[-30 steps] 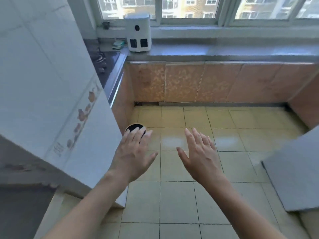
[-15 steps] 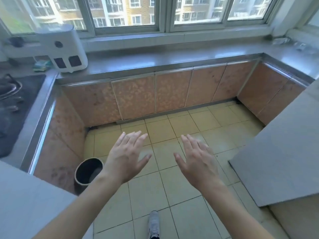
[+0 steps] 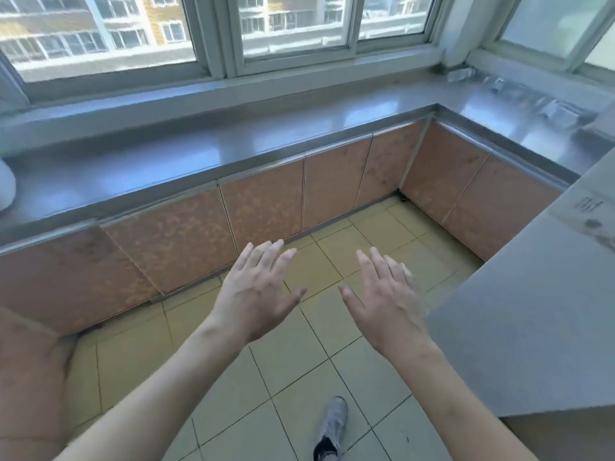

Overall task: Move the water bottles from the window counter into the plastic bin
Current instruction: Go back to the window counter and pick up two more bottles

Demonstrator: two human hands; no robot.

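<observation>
Both hands are out in front, backs up, holding nothing. The left hand (image 3: 258,291) has its fingers straight and close together, thumb out to the side; the right hand (image 3: 387,297) is the same, fingers spread a little and a touch blurred. They hang side by side over the floor tiles (image 3: 336,261), not touching each other or anything else.

Compared with half a second ago, the view has swung right. The white appliance that stood on the left of the counter is now just a sliver at the left edge (image 3: 5,188), and the dark bucket on the floor is out of view. The hands keep the same pose as before.

The window counter (image 3: 206,151) runs under the window (image 3: 216,31) and turns a corner at the right. The water bottles (image 3: 461,74) — clear, blurry shapes — lie along that right-hand stretch, starting in the far corner by the window frame. I can't tell how many there are. They're well apart from both hands.

A grey slab-like surface (image 3: 532,327) fills the right side, just beside the right hand. One shoe (image 3: 331,427) shows at the bottom — grey with a dark toe.
</observation>
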